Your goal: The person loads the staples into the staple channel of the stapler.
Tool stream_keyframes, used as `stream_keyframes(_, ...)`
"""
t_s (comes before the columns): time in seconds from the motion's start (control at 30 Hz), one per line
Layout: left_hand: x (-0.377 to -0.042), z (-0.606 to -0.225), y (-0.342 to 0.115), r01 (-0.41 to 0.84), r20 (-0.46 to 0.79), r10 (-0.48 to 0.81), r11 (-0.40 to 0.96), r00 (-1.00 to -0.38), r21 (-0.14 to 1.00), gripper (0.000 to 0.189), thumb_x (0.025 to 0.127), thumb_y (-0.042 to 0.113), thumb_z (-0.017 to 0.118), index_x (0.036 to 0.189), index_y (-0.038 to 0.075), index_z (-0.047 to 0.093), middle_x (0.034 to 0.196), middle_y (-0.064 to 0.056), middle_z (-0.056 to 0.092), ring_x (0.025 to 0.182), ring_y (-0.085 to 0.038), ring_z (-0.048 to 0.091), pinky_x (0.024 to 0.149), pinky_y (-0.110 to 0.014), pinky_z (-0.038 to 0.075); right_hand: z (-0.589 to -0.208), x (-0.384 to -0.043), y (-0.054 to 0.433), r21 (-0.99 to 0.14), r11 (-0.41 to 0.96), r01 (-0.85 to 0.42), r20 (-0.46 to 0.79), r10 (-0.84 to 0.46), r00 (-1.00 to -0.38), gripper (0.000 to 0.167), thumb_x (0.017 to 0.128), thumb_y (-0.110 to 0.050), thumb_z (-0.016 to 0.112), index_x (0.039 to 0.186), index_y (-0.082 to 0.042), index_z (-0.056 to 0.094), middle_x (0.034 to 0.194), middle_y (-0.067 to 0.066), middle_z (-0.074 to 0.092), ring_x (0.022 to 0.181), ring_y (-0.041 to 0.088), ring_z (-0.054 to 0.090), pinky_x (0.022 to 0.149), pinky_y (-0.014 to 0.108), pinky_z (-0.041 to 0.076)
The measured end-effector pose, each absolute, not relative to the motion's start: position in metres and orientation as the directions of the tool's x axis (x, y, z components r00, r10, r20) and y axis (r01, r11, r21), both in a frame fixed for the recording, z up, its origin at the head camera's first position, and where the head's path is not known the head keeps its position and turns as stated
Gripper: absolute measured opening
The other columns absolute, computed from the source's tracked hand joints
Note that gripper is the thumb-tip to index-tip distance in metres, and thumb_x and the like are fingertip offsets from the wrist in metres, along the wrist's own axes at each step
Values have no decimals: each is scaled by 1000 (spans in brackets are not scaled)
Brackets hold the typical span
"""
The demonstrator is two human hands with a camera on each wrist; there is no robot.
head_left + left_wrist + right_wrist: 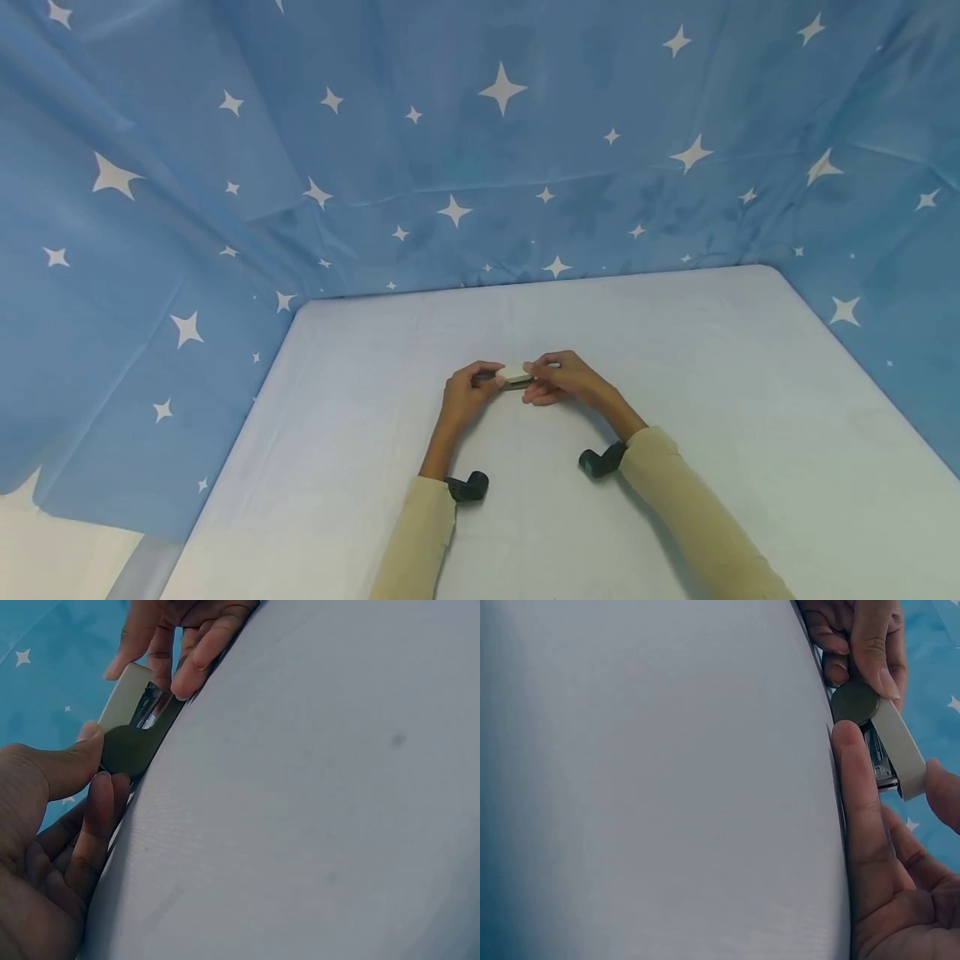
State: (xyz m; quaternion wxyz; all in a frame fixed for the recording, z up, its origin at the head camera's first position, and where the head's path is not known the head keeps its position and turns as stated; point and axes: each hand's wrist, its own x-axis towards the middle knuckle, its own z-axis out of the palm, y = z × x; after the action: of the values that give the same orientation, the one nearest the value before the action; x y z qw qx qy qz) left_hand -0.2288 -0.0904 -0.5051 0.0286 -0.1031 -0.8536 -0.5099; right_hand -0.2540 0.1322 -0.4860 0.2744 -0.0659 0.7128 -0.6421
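A small stapler [514,373] with a cream top and a dark green base lies between both hands above the white table. With thumb and fingers, the left hand [463,398] pinches its rounded hinge end. The right hand [566,377] holds the other end, its thumb on the cream top. In the left wrist view the stapler [129,750] shows a gap between top and base, with metal parts inside. From the right wrist view, a straight finger of the right hand [866,817] runs alongside the stapler [901,746] and covers part of its base.
The white table [360,417] has rounded far corners. A blue curtain [420,150] with white stars hangs behind it and along both sides. Dark wrist cameras [468,487] sit at the cuffs of the beige sleeves [690,500].
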Motion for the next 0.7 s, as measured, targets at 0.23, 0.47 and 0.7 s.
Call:
stream_keyframes(0.23,-229,-505,-95,208,141,176,449,-974,869,28,92,22,69,116,9,69,118,-12,70,95,-26,70,81,-35,54,-488,-252,128,-956,177,235,-290,-447,-846,48,98,-36,59,121,6,54,92,17,73,83,24,75,73,32,59)
stream_keyframes(0.47,-230,-506,-95,173,94,189,463,-978,870,33,91,23,70,123,12,65,122,-9,68,91,-19,66,78,-30,51,-489,-252,130,-957,192,216,-280,-439,-853,49,100,-36,57,124,7,52,94,18,73,83,23,75,73,32,59)
stream_keyframes(0.7,-228,-510,-90,144,55,210,438,-976,887,43,91,28,70,129,11,60,128,-10,65,97,-21,67,80,-31,51,-493,-247,138,-960,202,191,-261,-413,-873,51,103,-36,50,126,9,48,92,17,73,79,21,75,71,30,59)
